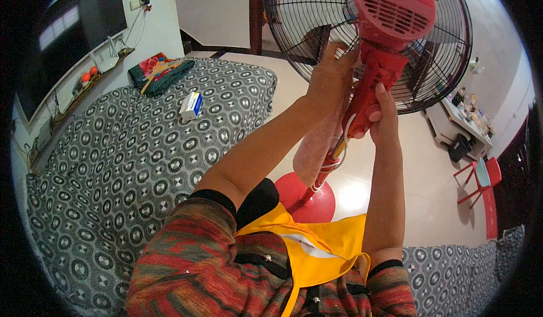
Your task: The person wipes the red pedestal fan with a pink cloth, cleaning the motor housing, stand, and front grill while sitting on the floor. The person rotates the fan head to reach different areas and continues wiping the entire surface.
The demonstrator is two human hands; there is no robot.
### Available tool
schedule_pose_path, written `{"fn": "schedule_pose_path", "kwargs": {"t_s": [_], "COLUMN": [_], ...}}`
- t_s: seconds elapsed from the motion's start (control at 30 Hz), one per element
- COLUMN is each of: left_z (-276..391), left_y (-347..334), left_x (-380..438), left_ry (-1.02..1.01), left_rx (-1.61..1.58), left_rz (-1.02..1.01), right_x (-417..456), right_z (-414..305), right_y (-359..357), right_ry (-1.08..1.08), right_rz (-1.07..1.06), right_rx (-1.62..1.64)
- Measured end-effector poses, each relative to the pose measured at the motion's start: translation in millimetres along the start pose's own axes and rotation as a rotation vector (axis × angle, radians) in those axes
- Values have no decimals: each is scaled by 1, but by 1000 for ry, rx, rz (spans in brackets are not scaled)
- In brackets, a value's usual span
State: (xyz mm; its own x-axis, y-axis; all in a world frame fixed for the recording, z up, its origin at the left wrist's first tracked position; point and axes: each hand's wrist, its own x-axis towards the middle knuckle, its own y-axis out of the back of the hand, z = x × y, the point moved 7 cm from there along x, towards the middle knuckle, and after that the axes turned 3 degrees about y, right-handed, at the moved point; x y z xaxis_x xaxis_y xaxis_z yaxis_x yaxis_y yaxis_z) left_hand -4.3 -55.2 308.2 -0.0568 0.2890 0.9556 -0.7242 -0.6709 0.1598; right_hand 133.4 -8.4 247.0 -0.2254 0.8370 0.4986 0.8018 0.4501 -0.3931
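Observation:
A red pedestal fan [396, 9] stands before me, its black wire grille [292, 24] facing away. My left hand [333, 77] is at the left side of the fan's neck, with its fingers bent near the grille. From it hangs a pale pink cloth [312, 153], partly hidden behind my wrist. My right hand [385, 115] grips the red control housing [360, 109] from the right, thumb on its upper face beside a round knob [373, 113]. A white power cord [347, 128] loops around the pole above the round red base [322, 202].
At left, a patterned grey cover [169, 143] bears a small blue-and-white box [191, 106] and a folded dark green cloth [180, 77]. A wall-mounted television [76, 32] is beyond. A red chair [492, 172], black bin [459, 147] and cluttered cabinet [441, 126] stand right.

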Motion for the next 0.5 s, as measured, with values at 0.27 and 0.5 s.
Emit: {"fn": "schedule_pose_path", "kwargs": {"t_s": [0.27, 0.5], "left_z": [-3, -9], "left_y": [-9, -8], "left_x": [3, 17], "left_ry": [59, -17], "left_rx": [47, 143], "left_rz": [-119, -207], "right_x": [2, 5], "right_z": [0, 3], "right_y": [3, 1], "right_ry": [30, -9], "right_rz": [11, -8], "right_rx": [19, 3]}}
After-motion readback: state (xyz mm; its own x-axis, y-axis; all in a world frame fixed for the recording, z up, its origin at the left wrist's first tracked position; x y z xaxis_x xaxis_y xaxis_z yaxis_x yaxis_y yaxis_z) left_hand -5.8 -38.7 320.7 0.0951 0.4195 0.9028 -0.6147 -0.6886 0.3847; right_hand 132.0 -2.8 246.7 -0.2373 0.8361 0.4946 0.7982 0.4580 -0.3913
